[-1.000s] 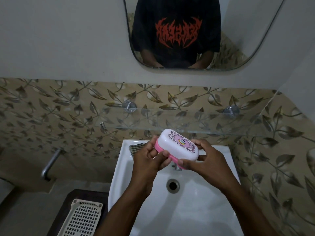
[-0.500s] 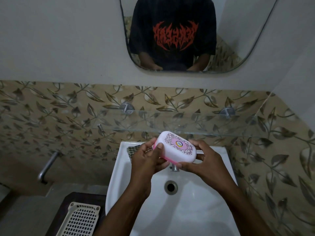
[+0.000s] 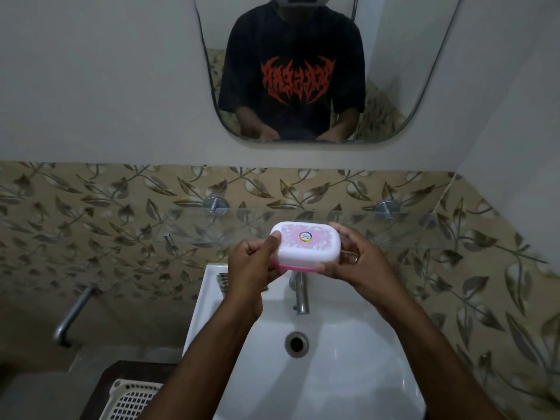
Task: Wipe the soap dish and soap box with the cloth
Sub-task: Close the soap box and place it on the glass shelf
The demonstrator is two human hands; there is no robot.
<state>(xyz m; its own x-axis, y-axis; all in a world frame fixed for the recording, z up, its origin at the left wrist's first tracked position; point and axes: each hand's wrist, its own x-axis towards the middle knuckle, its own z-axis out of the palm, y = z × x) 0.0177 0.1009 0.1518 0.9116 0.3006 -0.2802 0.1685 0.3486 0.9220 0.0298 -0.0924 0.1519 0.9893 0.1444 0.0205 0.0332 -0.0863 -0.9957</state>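
A soap box (image 3: 306, 245) with a white patterned lid and a pink base is held level above the back of the sink, in front of the glass shelf. My left hand (image 3: 253, 266) grips its left end, thumb on the lid. My right hand (image 3: 354, 259) holds its right end, thumb at the front corner. A dark checked cloth (image 3: 222, 281) lies on the sink's back left corner, mostly hidden behind my left hand. A cream perforated soap dish (image 3: 131, 400) lies at the lower left on a dark surface.
The white sink (image 3: 363, 374) has a chrome tap (image 3: 300, 294) and a drain (image 3: 296, 344). A glass shelf (image 3: 409, 228) runs along the leaf-patterned tiles. A metal pipe (image 3: 71, 315) sticks out at the left. A mirror (image 3: 303, 71) hangs above.
Both hands have lifted the soap box up and away from me toward the glass shelf and turned it level, so the tap below shows now.
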